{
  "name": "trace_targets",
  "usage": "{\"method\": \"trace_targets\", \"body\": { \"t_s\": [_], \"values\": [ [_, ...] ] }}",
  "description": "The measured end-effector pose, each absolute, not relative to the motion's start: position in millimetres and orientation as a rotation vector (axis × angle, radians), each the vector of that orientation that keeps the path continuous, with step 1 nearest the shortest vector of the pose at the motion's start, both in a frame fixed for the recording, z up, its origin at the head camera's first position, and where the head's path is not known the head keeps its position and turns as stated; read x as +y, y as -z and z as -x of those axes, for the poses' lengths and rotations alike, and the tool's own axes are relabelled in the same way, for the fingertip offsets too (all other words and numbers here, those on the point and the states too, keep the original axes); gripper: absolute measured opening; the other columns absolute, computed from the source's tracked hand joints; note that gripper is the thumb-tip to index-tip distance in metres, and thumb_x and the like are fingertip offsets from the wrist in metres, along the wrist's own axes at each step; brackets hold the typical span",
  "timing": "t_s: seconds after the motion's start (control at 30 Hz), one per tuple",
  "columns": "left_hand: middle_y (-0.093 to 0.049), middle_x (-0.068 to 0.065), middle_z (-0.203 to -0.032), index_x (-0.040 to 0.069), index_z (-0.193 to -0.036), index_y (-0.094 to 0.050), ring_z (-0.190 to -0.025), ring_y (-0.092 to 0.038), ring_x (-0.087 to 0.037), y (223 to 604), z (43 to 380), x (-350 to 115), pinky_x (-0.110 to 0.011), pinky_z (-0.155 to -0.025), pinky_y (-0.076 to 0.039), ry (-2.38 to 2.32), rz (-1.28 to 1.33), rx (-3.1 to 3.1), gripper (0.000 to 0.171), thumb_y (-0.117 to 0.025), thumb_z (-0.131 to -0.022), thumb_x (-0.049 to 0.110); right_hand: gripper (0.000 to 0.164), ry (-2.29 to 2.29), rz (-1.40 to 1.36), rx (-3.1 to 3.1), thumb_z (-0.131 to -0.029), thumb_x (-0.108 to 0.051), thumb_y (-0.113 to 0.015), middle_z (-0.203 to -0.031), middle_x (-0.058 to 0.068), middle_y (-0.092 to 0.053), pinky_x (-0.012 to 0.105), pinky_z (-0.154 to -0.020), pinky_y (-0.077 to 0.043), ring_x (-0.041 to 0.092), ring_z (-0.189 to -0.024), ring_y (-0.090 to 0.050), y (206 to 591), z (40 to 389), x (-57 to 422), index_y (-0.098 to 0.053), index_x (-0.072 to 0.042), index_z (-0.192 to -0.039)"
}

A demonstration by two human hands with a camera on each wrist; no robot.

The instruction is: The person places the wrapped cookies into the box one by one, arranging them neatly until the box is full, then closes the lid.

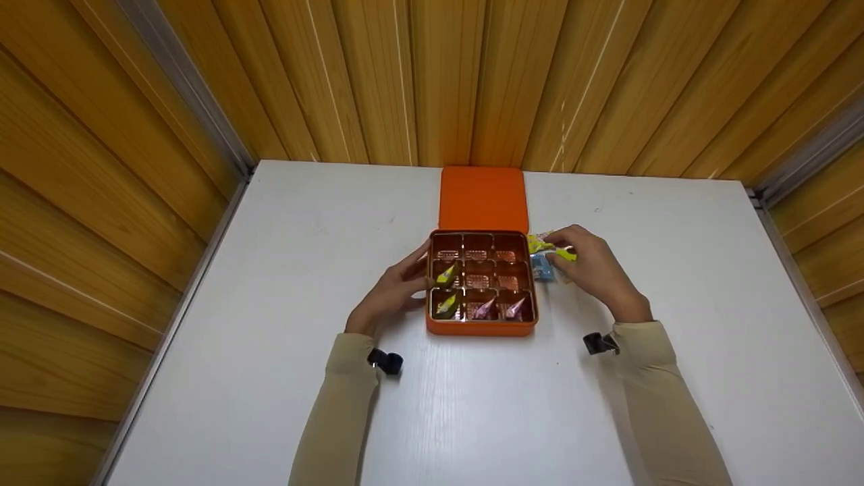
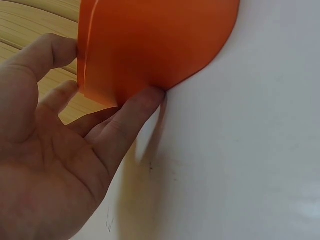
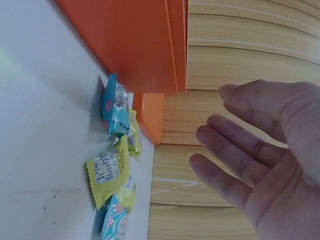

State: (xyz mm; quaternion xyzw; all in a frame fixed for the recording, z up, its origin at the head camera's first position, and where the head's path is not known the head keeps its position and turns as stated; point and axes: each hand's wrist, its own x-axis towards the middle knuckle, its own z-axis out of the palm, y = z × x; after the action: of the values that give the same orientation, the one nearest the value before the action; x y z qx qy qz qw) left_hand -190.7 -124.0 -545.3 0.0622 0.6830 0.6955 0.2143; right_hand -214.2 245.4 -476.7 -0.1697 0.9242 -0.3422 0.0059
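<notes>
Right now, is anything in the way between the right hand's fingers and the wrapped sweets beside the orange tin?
Nothing visible stands between the right hand and the wrapped sweets; the gap looks clear. The orange tin sits beside the sweets, not between.

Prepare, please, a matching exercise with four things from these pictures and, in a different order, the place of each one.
Things:
1. Left hand
2. Pink sweets
3. Orange lid
4. Blue sweets

Places:
A. Directly behind the box
B. On the table, to the right of the box
C. Touching the left side of the box
D. In the front row of compartments

Right pairs: 1-C; 2-D; 3-A; 4-B
</notes>
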Motion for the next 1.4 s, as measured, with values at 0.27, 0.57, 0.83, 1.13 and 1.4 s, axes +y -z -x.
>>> {"method": "trace_targets", "body": {
  "t_s": [0.27,0.57,0.83,1.13,1.4],
  "values": [
    [-0.042,-0.008,-0.165,0.044,-0.166,-0.033,-0.134,-0.058,-0.032,545.8,193.1,-123.1,-0.052,-0.096,-0.059,-1.915,-0.178,1.914,0.080,-0.065,-0.102,0.009,0.032,1.052,0.431,2.920,-0.100,-0.002,-0.072,-0.130,0.024,-0.063,0.059,-0.106,-0.049,0.043,-0.123,-0.061,482.0,215.5,253.9,-0.066,0.005,-0.131],
    [-0.043,-0.007,-0.165,0.046,-0.166,-0.033,-0.135,-0.057,-0.031,546.5,193.2,-123.1,-0.052,-0.099,-0.057,-1.928,-0.166,1.887,0.080,-0.066,-0.102,0.010,0.034,0.987,0.331,2.937,-0.099,-0.002,-0.072,-0.130,0.028,-0.063,0.061,-0.105,-0.049,0.046,-0.122,-0.060,490.0,218.4,258.7,-0.065,0.008,-0.131],
    [-0.044,-0.007,-0.164,0.047,-0.165,-0.033,-0.136,-0.056,-0.031,545.9,192.8,-123.2,-0.053,-0.098,-0.058,-1.913,-0.180,1.906,0.082,-0.067,-0.101,0.010,0.034,0.947,0.269,2.931,-0.100,-0.002,-0.071,-0.129,0.028,-0.063,0.060,-0.105,-0.049,0.045,-0.121,-0.061,500.9,218.3,261.8,-0.065,0.008,-0.131],
    [-0.035,-0.007,-0.169,0.043,-0.167,-0.030,-0.139,-0.053,-0.030,545.6,191.6,-124.2,-0.050,-0.099,-0.058,-1.893,-0.203,1.937,0.082,-0.064,-0.100,0.009,0.036,0.895,0.257,2.912,-0.103,-0.007,-0.068,-0.135,0.029,-0.061,0.061,-0.110,-0.045,0.046,-0.127,-0.057,508.5,217.1,264.8,-0.064,0.009,-0.135],
    [-0.034,-0.007,-0.170,0.043,-0.167,-0.030,-0.140,-0.052,-0.029,544.5,191.0,-124.6,-0.049,-0.099,-0.058,-1.902,-0.193,1.928,0.082,-0.064,-0.100,0.009,0.036,0.879,0.224,2.898,-0.103,-0.007,-0.067,-0.137,0.028,-0.060,0.061,-0.112,-0.043,0.046,-0.130,-0.055,512.6,216.4,263.8,-0.063,0.008,-0.135]
  ]
}}
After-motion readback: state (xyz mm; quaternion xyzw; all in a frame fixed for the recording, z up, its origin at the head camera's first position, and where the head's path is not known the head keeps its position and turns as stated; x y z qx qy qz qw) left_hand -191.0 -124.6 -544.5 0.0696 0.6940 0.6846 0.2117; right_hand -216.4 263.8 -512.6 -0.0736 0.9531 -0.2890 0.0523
